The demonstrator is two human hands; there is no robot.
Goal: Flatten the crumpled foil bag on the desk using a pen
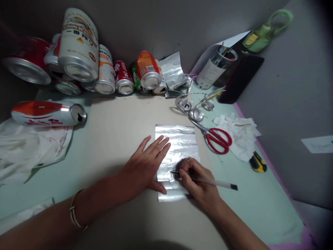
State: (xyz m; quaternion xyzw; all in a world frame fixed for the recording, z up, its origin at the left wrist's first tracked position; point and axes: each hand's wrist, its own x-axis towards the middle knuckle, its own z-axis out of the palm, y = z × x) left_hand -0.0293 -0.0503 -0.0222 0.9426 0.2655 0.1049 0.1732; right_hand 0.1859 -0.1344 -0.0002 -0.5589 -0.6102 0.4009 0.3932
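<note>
A flat silver metal sheet (pixel 182 142) lies on a beige board (pixel 117 121) in the middle of the table. My left hand (pixel 147 161) rests flat on the sheet's left edge, fingers stretched out and spread. My right hand (pixel 197 180) is closed around a pen (pixel 221 184) with a black cap, its tip touching the sheet's lower middle. The pen's shaft points out to the right.
Several drink cans (pixel 104 69) are piled along the back wall, and one can (pixel 47 113) lies on its side at left. Red-handled scissors (pixel 217 139), cut can ends (pixel 187 106), crumpled tissue (pixel 240 133), a yellow-black tool (pixel 257 163) and a pen jar (pixel 214 67) sit right of the sheet. A white plastic bag (pixel 28 149) lies at left.
</note>
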